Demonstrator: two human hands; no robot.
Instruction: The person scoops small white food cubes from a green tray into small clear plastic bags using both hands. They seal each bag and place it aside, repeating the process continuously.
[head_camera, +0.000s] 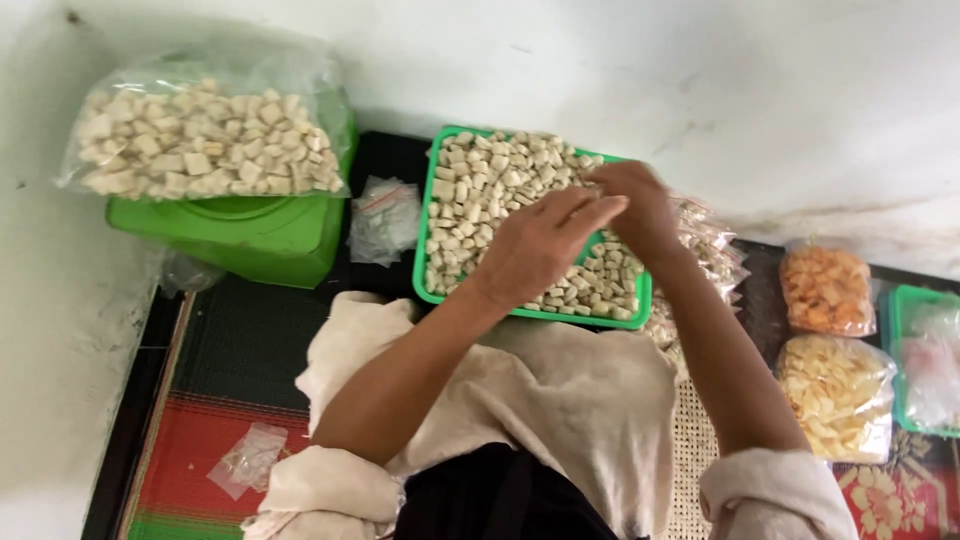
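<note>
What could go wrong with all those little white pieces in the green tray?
The green tray is heaped to its rim, so the left hand and right hand could perhaps knock pieces over the edge. The tray seems to rest partly on the person's lap, so it might tip.

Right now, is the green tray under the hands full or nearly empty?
Full. The green tray is covered edge to edge with pale square pieces; both the left hand and right hand rest over them.

Home floor packing spot, woven mat (230, 420), bagged snacks (828, 290), white wall (700, 90)
</note>
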